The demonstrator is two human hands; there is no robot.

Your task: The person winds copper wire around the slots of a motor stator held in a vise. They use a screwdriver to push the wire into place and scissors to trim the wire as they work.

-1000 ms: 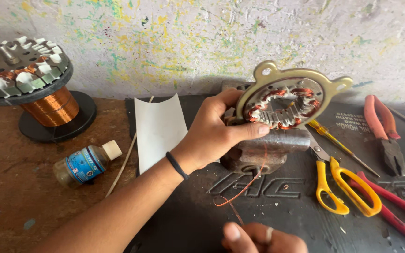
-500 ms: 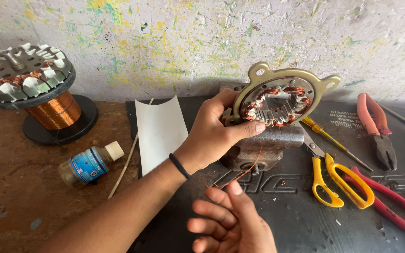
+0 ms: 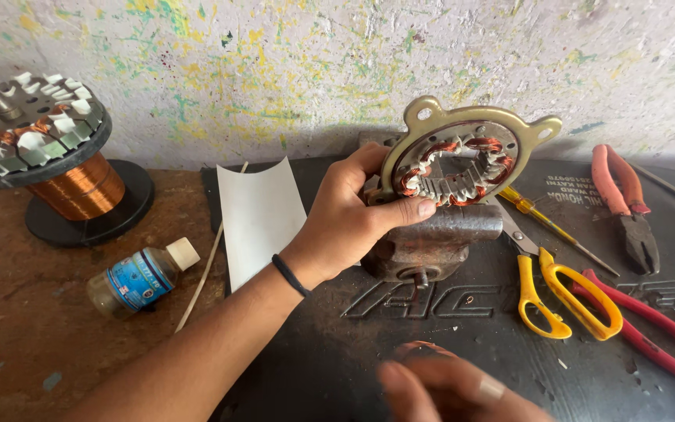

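While left hand (image 3: 345, 223) fingers clamp the stator (image 3: 458, 160), right hand (image 3: 451, 391) blurs; grip unclear.

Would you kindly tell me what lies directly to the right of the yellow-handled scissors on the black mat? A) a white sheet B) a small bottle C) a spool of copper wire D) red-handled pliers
D: the red-handled pliers lie just right of the yellow-handled scissors on the black mat.

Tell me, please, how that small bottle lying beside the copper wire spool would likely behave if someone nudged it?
The small bottle lies on its side on the bare wooden bench, so it would probably roll rather than slide. It looks clear and mostly empty, so it is likely light. Its cream cap appears on, so spilling seems unlikely, though the seal cannot be judged.
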